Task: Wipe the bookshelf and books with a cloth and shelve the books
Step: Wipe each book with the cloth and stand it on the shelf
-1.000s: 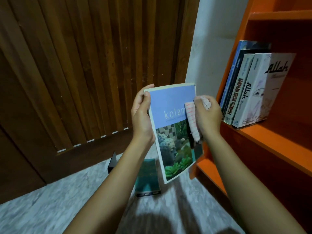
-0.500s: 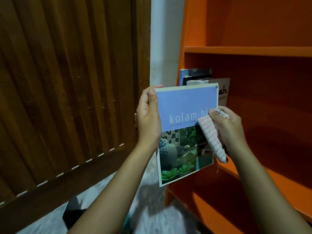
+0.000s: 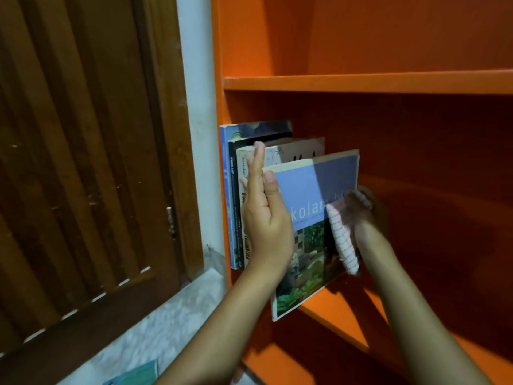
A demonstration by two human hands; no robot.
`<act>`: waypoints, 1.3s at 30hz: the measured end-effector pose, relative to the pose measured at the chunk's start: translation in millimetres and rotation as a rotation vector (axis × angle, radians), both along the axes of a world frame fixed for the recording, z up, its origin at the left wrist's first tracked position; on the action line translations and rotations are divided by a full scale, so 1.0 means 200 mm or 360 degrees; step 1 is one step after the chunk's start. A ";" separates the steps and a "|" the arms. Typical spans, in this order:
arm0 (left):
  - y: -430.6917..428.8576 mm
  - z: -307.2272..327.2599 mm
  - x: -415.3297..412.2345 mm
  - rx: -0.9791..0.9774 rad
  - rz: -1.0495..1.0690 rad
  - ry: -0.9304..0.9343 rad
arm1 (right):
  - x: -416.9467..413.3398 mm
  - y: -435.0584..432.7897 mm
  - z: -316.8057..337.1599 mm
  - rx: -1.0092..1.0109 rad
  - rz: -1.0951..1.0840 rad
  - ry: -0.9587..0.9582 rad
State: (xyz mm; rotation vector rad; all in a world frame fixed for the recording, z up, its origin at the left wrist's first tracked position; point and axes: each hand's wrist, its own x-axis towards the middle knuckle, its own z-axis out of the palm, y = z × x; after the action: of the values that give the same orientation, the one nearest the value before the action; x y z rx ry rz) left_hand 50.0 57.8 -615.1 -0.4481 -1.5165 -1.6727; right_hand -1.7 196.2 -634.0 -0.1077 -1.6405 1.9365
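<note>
While a teal book (image 3: 136, 372) lies on the floor close below, the kolam book (image 3: 313, 190) is the one in hand, part-way into the orange bookshelf (image 3: 218, 51). Its lower corner hangs out past the front edge of the shelf board (image 3: 333, 309), and it sits tilted, cover toward the camera, not upright. The left hand (image 3: 263, 218) pinches its spine edge: thumb on the blue cover, fingers straight behind it against the spines of the shelved books (image 3: 240, 195). The right hand (image 3: 363, 209) is curled round the striped cloth (image 3: 342, 243) and leans on the cover near the far edge. Whether its fingers also hook that edge I cannot tell, as that side is dark and blurred.

The step, as I judge it, is shelving. To do it well, lift the low corner onto the board first, then turn the book square to the row, spine outward like the others. The left fingers should slide clear before the gap closes, or they get trapped between covers. The right hand can push with the cloth as a pad, gently, since a thin paperback will likely bend. Farther in, the row stands against the bookshelf's side, so pressing leftward should be safe.
</note>
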 end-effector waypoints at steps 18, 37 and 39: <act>0.02 0.00 -0.18 -0.0167 0.0207 -0.0110 | -0.20 0.01 -0.08 0.0361 0.0164 0.0216; -0.05 -0.01 -0.23 -0.0126 0.0221 -0.0058 | -0.29 -0.13 -0.01 0.0334 -0.0383 0.0208; -0.06 -0.01 -0.23 -0.0139 0.0212 -0.0055 | -0.29 -0.15 0.02 0.0347 -0.0430 0.0226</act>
State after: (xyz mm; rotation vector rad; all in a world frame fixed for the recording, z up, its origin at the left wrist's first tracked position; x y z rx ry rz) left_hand 4.0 46.7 -617.9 -0.3580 -1.6133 -1.5232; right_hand -60.3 167.0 -630.9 -0.0975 -1.6380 1.5215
